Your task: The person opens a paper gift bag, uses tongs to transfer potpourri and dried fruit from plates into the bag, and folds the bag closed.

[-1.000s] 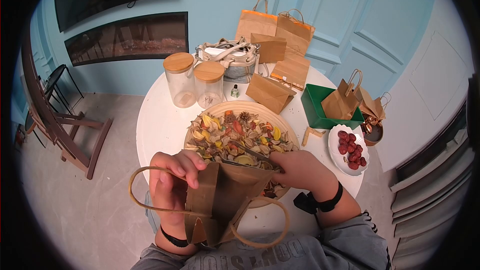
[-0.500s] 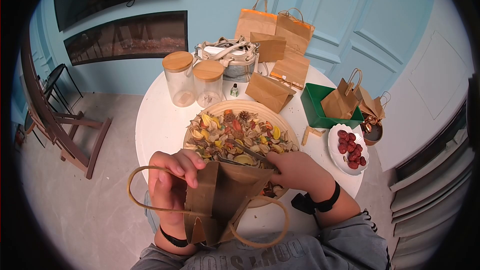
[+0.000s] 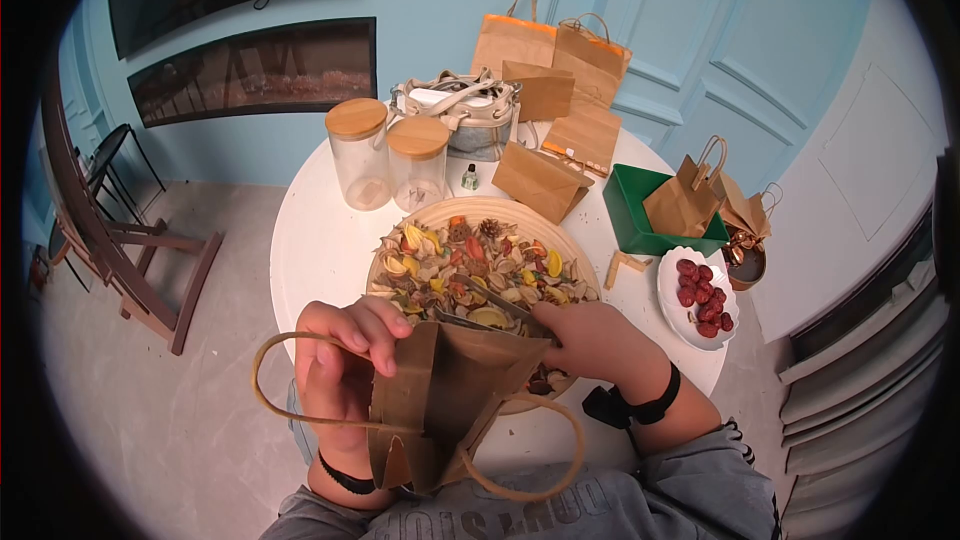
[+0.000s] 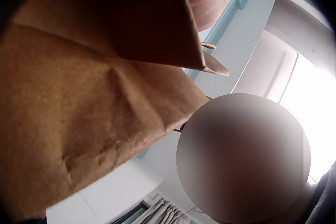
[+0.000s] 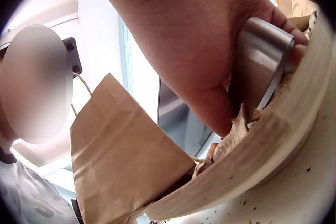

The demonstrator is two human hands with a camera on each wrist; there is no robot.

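My left hand (image 3: 340,360) grips the side of a brown paper bag (image 3: 480,370), its mouth tilted open and its two cord handles hanging outward. In the left wrist view the bag (image 4: 105,119) fills the near left. Metal tongs (image 5: 262,50) are held in my right hand (image 3: 600,340), thumb on one side and fingers on the other. Their arms reach down into dried petals and pods (image 3: 470,255), potpourri in red, yellow and tan, heaped in a round shallow wooden basket (image 3: 565,230). The bag overlaps the basket's near edge; the tongs' tips are hidden among the petals.
Two glass jars with wooden lids (image 3: 417,140), a handbag (image 3: 480,130) and a tiny green bottle (image 3: 470,177) stand behind the basket. Several paper bags (image 3: 540,180) lie at the back. Right: a green bin (image 3: 630,205) and a white bowl (image 3: 705,340) of red dates.
My right hand has shifted very slightly and more of the tongs shows above the petals than a second ago. The left hand and paper bag stay almost in place.
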